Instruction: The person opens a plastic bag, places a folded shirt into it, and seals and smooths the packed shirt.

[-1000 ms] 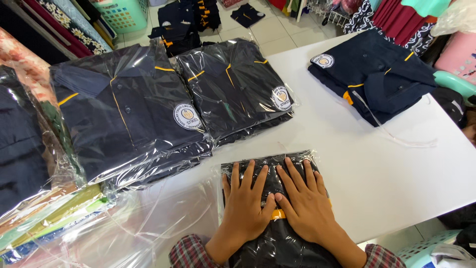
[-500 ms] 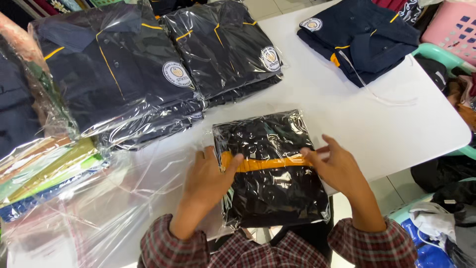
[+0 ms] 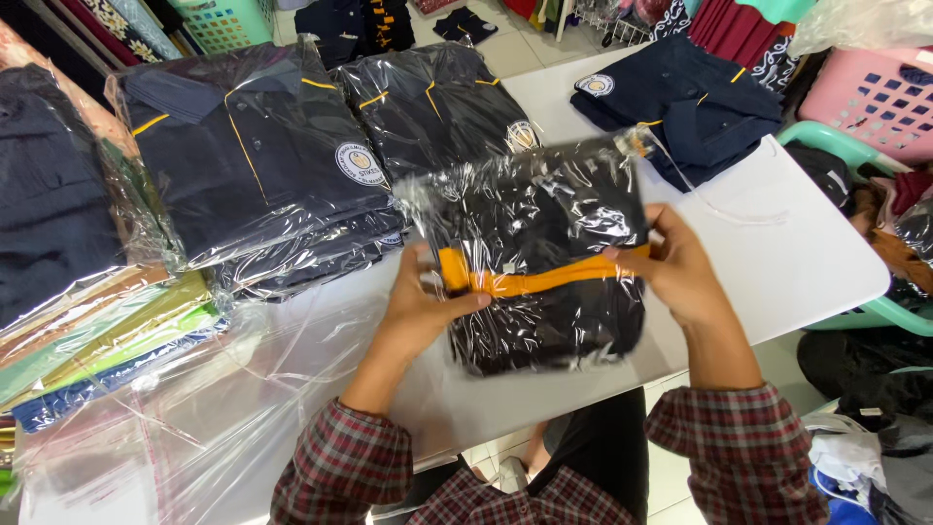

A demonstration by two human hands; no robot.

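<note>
Above the white table (image 3: 797, 243), close to its near edge, the bagged dark garment (image 3: 539, 258) had come up off the surface; half a second earlier it lay flat there with both hands pressing on it, and a second earlier the palms were spread wide over its top. Now the packet stood tilted toward the camera, its orange band (image 3: 530, 282) running across the middle. The left hand (image 3: 423, 306) was clenched on the packet's left edge, thumb over the orange band, and the right hand (image 3: 680, 272) gripped the right edge the same way, fingers hidden behind the plastic. So the grip on both sides was closed on the packet, which hung between the two hands and no longer touched the table. That lift suggested the flattening and smoothing of the bag was finished and the packet was ready to be moved. Behind it lay the stack of bagged navy shirts (image 3: 262, 165), a second bagged stack (image 3: 437, 97) beside that, and an unbagged navy shirt (image 3: 680, 107) farther right. Loose clear plastic (image 3: 224, 389) covered the table's left part, and a pink basket (image 3: 875, 97) stood at the far right
</note>
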